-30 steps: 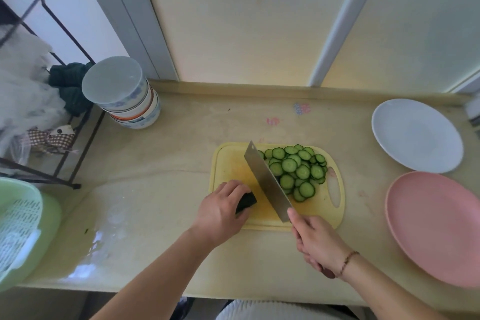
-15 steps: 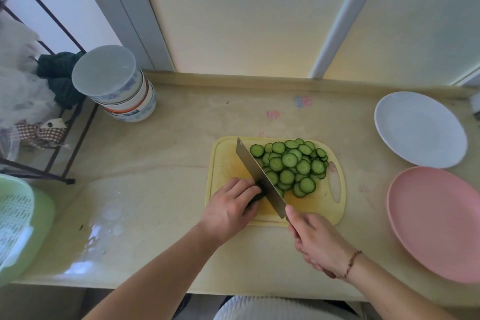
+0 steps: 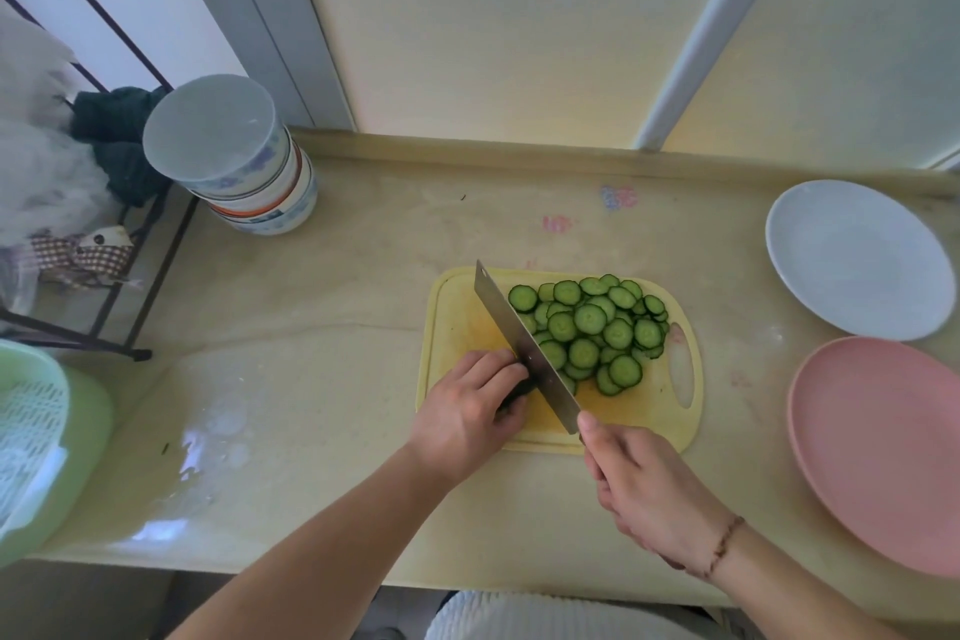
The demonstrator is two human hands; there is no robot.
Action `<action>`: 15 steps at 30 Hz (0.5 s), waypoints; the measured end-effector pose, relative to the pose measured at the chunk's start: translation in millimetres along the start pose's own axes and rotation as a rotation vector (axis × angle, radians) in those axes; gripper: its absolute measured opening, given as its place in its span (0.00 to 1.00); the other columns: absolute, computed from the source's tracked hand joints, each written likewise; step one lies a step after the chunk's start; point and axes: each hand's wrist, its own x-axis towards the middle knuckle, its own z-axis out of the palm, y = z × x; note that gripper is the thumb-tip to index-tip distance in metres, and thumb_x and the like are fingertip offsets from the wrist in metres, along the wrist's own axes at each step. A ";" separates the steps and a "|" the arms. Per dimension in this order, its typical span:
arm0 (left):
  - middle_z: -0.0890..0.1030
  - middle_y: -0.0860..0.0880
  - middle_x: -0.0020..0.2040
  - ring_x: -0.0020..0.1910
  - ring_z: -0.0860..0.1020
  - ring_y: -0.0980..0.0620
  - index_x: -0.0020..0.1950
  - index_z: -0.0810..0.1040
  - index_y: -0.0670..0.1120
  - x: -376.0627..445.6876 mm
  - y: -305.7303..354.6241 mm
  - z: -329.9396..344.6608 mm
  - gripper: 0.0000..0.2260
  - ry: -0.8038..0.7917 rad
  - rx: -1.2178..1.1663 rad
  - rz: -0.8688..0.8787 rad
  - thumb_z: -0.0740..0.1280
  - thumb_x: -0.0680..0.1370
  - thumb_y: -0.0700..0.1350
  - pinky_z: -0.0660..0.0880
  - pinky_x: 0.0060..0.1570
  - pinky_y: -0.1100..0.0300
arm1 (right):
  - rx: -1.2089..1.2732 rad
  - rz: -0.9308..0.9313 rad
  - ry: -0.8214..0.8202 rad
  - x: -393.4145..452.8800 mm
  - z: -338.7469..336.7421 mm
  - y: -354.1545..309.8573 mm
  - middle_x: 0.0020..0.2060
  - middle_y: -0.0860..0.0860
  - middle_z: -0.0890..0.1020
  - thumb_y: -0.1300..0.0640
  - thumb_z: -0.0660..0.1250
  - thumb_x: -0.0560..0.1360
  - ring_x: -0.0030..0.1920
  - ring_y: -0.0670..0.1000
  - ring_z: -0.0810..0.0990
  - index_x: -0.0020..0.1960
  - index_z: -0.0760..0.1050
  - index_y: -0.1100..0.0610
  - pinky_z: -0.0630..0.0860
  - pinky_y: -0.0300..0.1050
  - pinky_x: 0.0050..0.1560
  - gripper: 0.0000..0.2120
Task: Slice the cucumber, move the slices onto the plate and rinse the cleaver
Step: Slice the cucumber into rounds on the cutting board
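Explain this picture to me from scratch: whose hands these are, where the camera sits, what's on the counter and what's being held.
There is no machine here. The one picture comes from a wide-angle camera worn on a person's head, looking down at their own two hands. The right hand has its grip on the cleaver, whose blade is down on the yellow cutting board. The left hand holds the last dark stub of cucumber against the blade. A pile of cucumber slices lies on the board to the blade's right. Further right sit a white plate and a pink plate, both bare. At the back left stands a stack of bowls.
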 end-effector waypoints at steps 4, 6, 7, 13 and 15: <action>0.81 0.46 0.53 0.50 0.79 0.46 0.53 0.82 0.40 0.9 -0.6 -0.8 0.09 -0.011 -0.005 0.009 0.73 0.73 0.37 0.77 0.52 0.57 | 0.002 0.006 -0.041 3.1 -4.0 -1.4 0.22 0.46 0.64 0.37 0.48 0.79 0.18 0.43 0.59 0.36 0.64 0.57 0.58 0.30 0.19 0.26; 0.81 0.46 0.53 0.50 0.79 0.46 0.53 0.82 0.40 1.3 -1.6 -0.6 0.09 -0.009 -0.008 0.012 0.73 0.73 0.37 0.77 0.52 0.57 | 0.004 0.010 -0.061 5.3 -5.7 -1.5 0.22 0.47 0.63 0.38 0.47 0.79 0.18 0.43 0.59 0.36 0.64 0.57 0.57 0.30 0.19 0.26; 0.81 0.46 0.53 0.50 0.79 0.46 0.53 0.82 0.40 1.7 -2.3 -0.6 0.09 -0.007 -0.010 0.011 0.72 0.73 0.37 0.77 0.52 0.57 | 0.004 0.010 -0.064 7.3 -5.5 -1.5 0.22 0.47 0.63 0.38 0.47 0.80 0.18 0.43 0.59 0.36 0.64 0.57 0.58 0.30 0.19 0.26; 0.81 0.45 0.53 0.51 0.80 0.45 0.52 0.82 0.40 1.0 -2.9 0.5 0.08 -0.010 -0.015 -0.001 0.73 0.73 0.38 0.78 0.52 0.57 | -0.026 0.030 -0.030 31.8 10.8 2.5 0.19 0.45 0.63 0.36 0.46 0.78 0.18 0.43 0.61 0.33 0.63 0.55 0.58 0.31 0.19 0.27; 0.81 0.46 0.53 0.50 0.79 0.46 0.53 0.83 0.40 0.2 -2.6 1.3 0.08 -0.011 -0.016 -0.012 0.73 0.74 0.38 0.78 0.51 0.56 | -0.039 0.032 -0.021 38.0 15.1 6.2 0.19 0.45 0.63 0.34 0.46 0.76 0.19 0.43 0.61 0.33 0.63 0.55 0.58 0.31 0.21 0.27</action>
